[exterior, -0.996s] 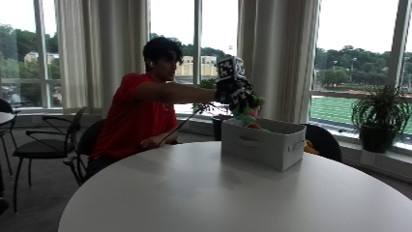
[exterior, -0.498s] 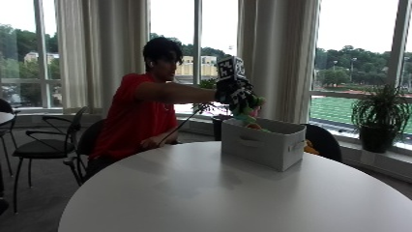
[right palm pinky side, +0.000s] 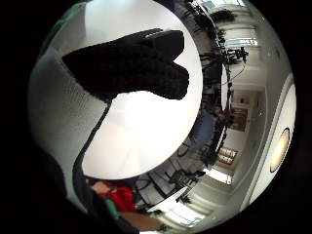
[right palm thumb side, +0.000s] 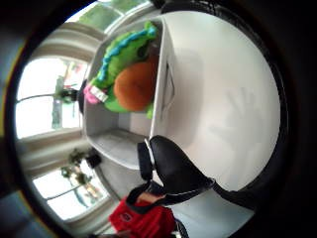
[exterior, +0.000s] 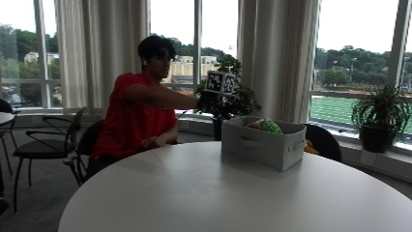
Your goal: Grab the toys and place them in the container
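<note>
Round white table [exterior: 212,193] by tall windows; container [exterior: 262,142] holding green toy [right palm thumb side: 116,59] lengthwise; gloved right hand [exterior: 209,102] raised alongside, fingers relaxed, empty.

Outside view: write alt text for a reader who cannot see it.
A person in a red shirt sits at a round white table, gloved right hand held out beside a white bin with green and orange toys inside. Behind are curtains, windows and potted plants.
</note>
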`<state>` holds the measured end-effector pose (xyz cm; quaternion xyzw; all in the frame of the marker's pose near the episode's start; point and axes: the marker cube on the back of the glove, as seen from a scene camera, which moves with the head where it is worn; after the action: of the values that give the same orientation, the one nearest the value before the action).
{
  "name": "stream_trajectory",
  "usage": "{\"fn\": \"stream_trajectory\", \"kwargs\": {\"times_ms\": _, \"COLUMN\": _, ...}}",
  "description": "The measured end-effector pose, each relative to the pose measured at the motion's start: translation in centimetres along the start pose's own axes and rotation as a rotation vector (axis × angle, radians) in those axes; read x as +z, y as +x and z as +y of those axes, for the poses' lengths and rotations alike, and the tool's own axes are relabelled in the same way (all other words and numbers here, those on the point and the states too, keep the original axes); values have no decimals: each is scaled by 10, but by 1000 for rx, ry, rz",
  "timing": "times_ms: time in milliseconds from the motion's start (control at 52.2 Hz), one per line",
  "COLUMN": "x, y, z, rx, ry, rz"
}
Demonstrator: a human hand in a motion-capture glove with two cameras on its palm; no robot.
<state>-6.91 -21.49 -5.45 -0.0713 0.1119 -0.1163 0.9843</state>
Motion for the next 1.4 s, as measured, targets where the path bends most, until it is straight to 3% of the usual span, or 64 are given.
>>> {"fn": "stream_trajectory", "kwargs": {"times_ms": 57, "x": 8, "y": -1, "z": 9, "rx": 146, "ry": 35, "rz": -19}}
{"fn": "stream_trajectory", "kwargs": {"times_ms": 134, "x": 23, "y": 15, "z": 22, "rx": 207, "ry": 73, "rz": -20}}
{"fn": "stream_trajectory", "kwargs": {"times_ms": 517, "x": 58, "y": 81, "z": 65, "rx": 308, "ry": 56, "rz": -142}}
{"fn": "stream_trajectory", "kwargs": {"times_ms": 1398, "x": 76, "y": 104, "z": 128, "rx": 311, "ry": 110, "rz": -230}}
